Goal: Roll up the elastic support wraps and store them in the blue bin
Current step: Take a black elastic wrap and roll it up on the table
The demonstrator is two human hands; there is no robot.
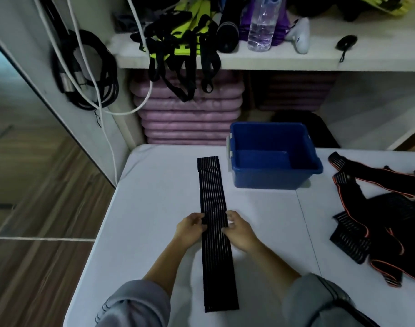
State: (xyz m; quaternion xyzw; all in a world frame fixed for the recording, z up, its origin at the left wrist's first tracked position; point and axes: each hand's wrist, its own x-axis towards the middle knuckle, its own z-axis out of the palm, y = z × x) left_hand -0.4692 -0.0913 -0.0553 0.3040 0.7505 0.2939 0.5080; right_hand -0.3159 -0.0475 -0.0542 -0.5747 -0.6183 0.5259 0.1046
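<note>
White tabletop (pixel 154 185) carries a flat black wrap (pixel 213 185); left hand (pixel 190 228) and right hand (pixel 239 230) pinch its long edges. Beyond the grip stands the blue bin (pixel 268 182).

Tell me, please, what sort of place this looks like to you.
Probably a gym or fitness studio's storage corner: purple mats stacked under the shelf, black-and-yellow strap gear heaped on it, and elastic support wraps lying on the white table.

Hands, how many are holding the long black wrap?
2. The left hand holds the left edge of the black wrap, the right hand its right edge, both about midway along it as it lies flat on the table.
</note>
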